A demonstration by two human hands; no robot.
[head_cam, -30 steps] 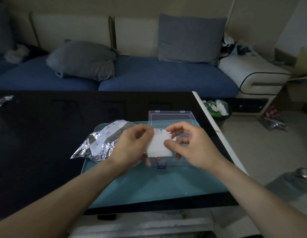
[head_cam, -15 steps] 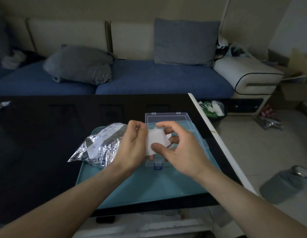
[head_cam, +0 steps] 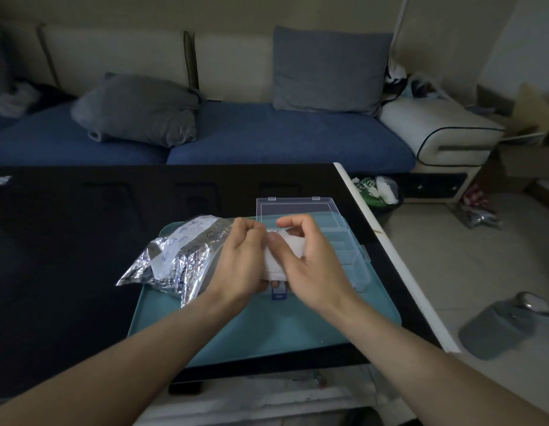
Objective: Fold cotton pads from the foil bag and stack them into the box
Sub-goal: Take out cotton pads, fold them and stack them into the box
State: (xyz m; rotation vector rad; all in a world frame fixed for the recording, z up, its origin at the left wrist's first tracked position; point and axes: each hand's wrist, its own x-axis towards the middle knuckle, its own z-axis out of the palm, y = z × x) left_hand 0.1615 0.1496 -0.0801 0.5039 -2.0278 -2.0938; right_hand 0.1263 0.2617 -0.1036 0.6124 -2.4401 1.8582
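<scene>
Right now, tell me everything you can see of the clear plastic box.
The clear plastic box sits on the teal tray, right of the crinkled silver foil bag. Its transparent hinged lid is open and laid back onto the black table. A blue latch shows at the near edge. Both hands, holding a white pad, hide most of its inside.

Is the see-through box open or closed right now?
Open. The clear box sits on the teal tray with its lid swung back flat behind it, and its blue latch hangs loose in front.
</scene>
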